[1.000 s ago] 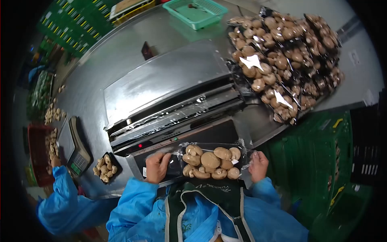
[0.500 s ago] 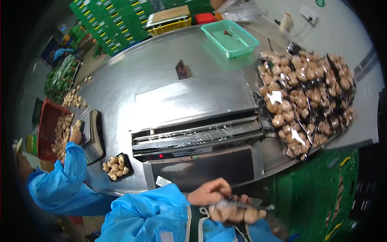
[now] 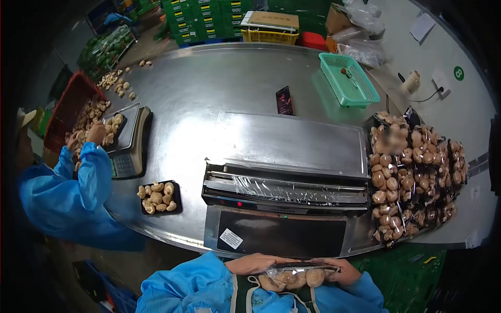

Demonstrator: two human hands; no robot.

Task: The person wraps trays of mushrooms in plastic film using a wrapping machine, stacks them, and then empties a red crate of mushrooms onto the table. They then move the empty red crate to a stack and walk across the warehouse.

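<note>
Close to my body, a film-wrapped tray of mushrooms [image 3: 292, 279] is held between my two hands, tilted so its mushrooms face me. My left hand [image 3: 253, 264] grips the tray's left end, fingers along its far edge. On the other end, my right hand [image 3: 345, 271] is closed round the corner. Just beyond the hands lies the dark plate [image 3: 282, 235] of a film wrapping machine [image 3: 287, 190], with a white label [image 3: 231, 238] on it. Clear film stretches over the machine's rollers.
Wrapped mushroom packs [image 3: 412, 182] are piled at right. An unwrapped mushroom tray [image 3: 158, 198] sits left of the machine. A co-worker in blue [image 3: 68, 193] handles mushrooms at a scale [image 3: 130, 141] beside a red crate [image 3: 68, 115]. Further back are a phone [image 3: 284, 100] and green basket [image 3: 349, 81].
My hands have moved apart to opposite ends of the mushroom tray, which is now tilted toward me. My view has turned left. The co-worker now has a mushroom tray at the scale.
</note>
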